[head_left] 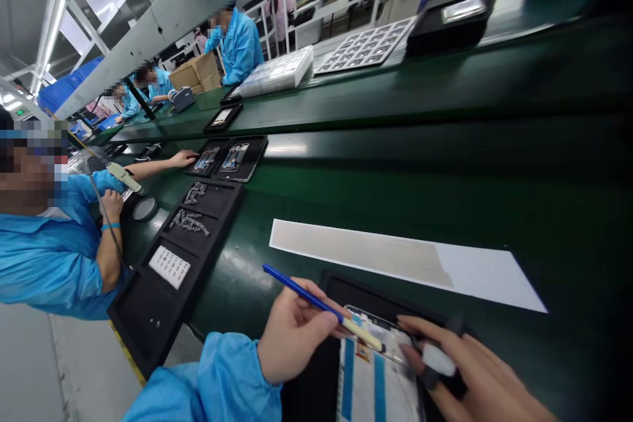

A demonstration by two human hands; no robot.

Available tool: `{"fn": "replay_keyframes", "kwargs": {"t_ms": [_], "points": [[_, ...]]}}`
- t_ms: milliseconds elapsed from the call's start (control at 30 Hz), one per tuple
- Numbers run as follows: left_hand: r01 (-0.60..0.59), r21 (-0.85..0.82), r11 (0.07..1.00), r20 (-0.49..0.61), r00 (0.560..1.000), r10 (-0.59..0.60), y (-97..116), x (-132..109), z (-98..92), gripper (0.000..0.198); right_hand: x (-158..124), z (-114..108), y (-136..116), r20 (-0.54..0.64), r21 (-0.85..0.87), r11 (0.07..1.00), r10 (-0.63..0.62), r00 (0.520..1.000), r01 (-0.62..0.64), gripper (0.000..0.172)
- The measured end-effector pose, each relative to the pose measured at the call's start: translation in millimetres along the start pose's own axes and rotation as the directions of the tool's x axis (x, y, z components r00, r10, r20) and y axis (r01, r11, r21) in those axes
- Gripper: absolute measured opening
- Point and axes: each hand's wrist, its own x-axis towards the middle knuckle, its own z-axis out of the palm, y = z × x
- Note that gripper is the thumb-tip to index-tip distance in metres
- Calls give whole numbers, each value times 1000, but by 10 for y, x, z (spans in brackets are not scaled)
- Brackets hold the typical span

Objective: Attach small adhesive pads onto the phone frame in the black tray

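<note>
My left hand (299,333) pinches a slim stick tool (304,293) with a blue shaft and a cream end. The cream end rests on or just over the upper part of an opened phone body (363,369), which has blue strips across a pale back. My right hand (479,376) is curled at the phone's right edge, thumb and forefinger close to its upper corner. Among its fingers is a small black-and-white object (438,360); I cannot make out what it is. Under the phone lies a black tray (309,389), partly hidden by my hands.
A long white-and-beige sheet (361,249) lies beyond my hands on the green bench (395,191). To the left, a black compartment tray (217,211) holds small parts. A co-worker in blue (54,244) reaches toward phone trays (242,175). White trays (368,46) stand on the raised ledge.
</note>
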Motion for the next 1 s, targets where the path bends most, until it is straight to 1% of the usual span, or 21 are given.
{"fn": "replay_keyframes", "kwargs": {"t_ms": [67,133,200,267,367,500,567,667,700,800,1000], "points": [[1,5,1000,-24,1000,-1,15,-18,23,60,11,-24,-52,58,-114,985,-121,991,127,28],[-9,23,1000,-40,999,10,25,-34,35,58,27,-47,-92,109,-184,953,-223,969,240,30],[-40,67,997,-45,998,43,27,-47,30,55,52,-60,-126,109,-197,934,-281,954,298,32],[-87,138,987,-40,995,93,26,-59,12,50,74,-69,-163,83,-183,932,-303,949,314,30],[-173,278,945,-15,983,184,32,-68,-23,38,72,-96,-251,51,-136,950,-276,960,280,27],[-290,439,850,54,953,297,44,2,-49,27,56,-141,-394,11,-39,986,-161,987,162,21],[-318,482,816,88,945,316,33,62,-43,20,66,-153,-436,-1,12,993,-113,994,113,23],[-344,569,747,132,935,330,6,119,-15,10,77,-170,-466,14,61,996,-68,998,67,28],[-352,603,716,141,930,340,-2,123,-4,9,78,-180,-474,21,72,996,-58,998,57,30],[-371,687,625,162,917,366,-16,109,20,15,73,-217,-509,52,102,995,-27,998,21,36],[-402,784,473,251,902,352,-30,115,26,15,74,-306,-583,108,111,994,13,994,-25,46]]}}
